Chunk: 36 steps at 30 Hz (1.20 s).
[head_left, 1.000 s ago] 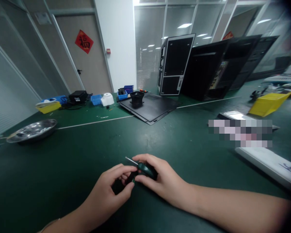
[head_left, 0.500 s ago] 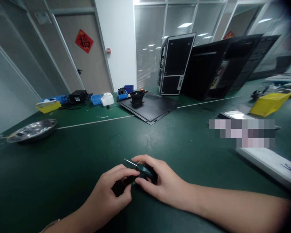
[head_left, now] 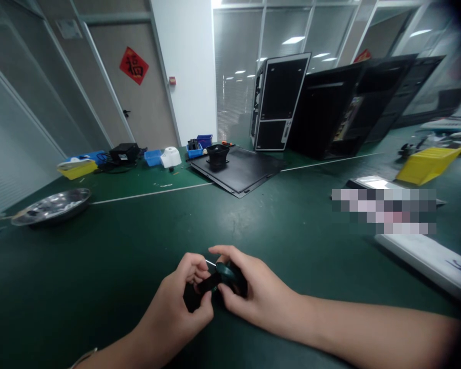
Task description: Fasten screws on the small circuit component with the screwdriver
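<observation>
Just above the table's near part, my right hand (head_left: pixel 249 282) is curled around a small screwdriver (head_left: pixel 223 269) with a dark green handle. Its thin metal shaft points left, and its tip passes behind the fingers of my left hand (head_left: pixel 182 292). The right palm also covers something dark that I cannot make out. A black strip-like piece (head_left: pixel 209 283) spans the gap between the hands. My left thumb presses its near side, while the left fingers curl around its far side. Shadow hides the piece's left end.
A metal bowl (head_left: pixel 77 197) with small parts sits at left. Farther back, a black square part (head_left: pixel 217 155) rests on a flat black panel (head_left: pixel 249 171). Computer cases (head_left: pixel 280 97) stand behind. At right are a yellow bin (head_left: pixel 426 164) and a long white object (head_left: pixel 426 261).
My left index finger has lifted and bent, and the left hand has shifted slightly right. More of the black piece shows, less of the screwdriver shaft. The right hand has barely moved.
</observation>
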Motion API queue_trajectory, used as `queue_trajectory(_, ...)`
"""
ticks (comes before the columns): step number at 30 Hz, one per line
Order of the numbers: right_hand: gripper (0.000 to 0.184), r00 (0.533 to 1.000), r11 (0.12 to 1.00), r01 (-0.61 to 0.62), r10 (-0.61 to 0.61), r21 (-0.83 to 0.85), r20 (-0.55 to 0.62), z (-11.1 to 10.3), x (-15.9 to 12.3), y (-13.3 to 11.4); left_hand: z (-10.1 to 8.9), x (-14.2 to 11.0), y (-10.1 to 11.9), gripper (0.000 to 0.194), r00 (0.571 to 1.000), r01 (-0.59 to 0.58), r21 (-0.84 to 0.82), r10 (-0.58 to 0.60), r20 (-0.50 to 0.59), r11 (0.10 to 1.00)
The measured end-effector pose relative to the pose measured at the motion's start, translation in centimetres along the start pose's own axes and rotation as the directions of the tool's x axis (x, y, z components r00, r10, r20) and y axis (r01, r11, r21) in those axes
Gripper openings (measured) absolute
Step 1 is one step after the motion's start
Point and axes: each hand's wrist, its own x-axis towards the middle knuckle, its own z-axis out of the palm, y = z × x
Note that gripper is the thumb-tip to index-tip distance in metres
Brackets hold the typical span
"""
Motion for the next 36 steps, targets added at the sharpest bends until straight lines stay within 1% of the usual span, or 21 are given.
queue_trajectory(8,0.057,0.999,0.997,-0.031,0.03,-0.07,-0.011,0.5,0.1,0.0,0.1,-0.1,0.3,0.021,1.0,-0.002,0.065,0.003,-0.017,0.998)
queue_trajectory(11,0.057,0.999,0.997,-0.041,0.04,-0.06,-0.025,0.6,0.1,0.0,0.2,0.0,0.4,0.019,0.999,0.018,0.045,-0.017,-0.027,0.999)
queue_trajectory(14,0.052,0.999,0.999,-0.027,0.028,0.021,-0.04,0.4,0.0,0.2,0.1,-0.1,0.5,0.014,0.998,0.066,-0.086,-0.067,-0.006,0.994)
queue_trajectory(16,0.046,0.998,0.995,-0.003,0.009,0.101,-0.068,0.2,-0.2,0.4,0.1,-0.3,0.6,0.011,0.992,0.123,-0.207,-0.118,0.035,0.971)
queue_trajectory(19,0.041,0.992,0.979,0.001,0.025,0.202,-0.125,0.0,-0.5,0.5,-0.1,-0.7,0.9,0.018,0.977,0.213,-0.364,-0.189,0.099,0.907)
queue_trajectory(22,0.045,0.989,0.96,-0.025,0.064,0.278,-0.135,0.1,-0.6,0.5,-0.2,-0.8,1.2,0.027,0.967,0.251,-0.449,-0.207,0.146,0.857)
queue_trajectory(26,0.048,0.984,0.96,-0.027,0.074,0.28,-0.16,0.4,-0.6,0.3,-0.3,-0.8,1.2,0.032,0.973,0.223,-0.464,-0.172,0.151,0.857)
queue_trajectory(32,0.042,0.984,0.976,0.083,-0.048,0.202,-0.17,0.7,-0.5,0.2,-0.1,-1.0,1.1,0.036,0.991,0.12,-0.462,-0.078,0.11,0.879)
queue_trajectory(34,0.042,0.982,0.982,0.096,-0.066,0.164,-0.18,0.8,-0.4,0.1,0.0,-1.1,1.1,0.038,0.994,0.081,-0.474,-0.035,0.105,0.877)
queue_trajectory(36,0.042,0.979,0.986,0.098,-0.071,0.132,-0.19,0.9,-0.3,0.1,0.0,-1.1,1.1,0.034,0.996,0.045,-0.476,-0.003,0.088,0.878)
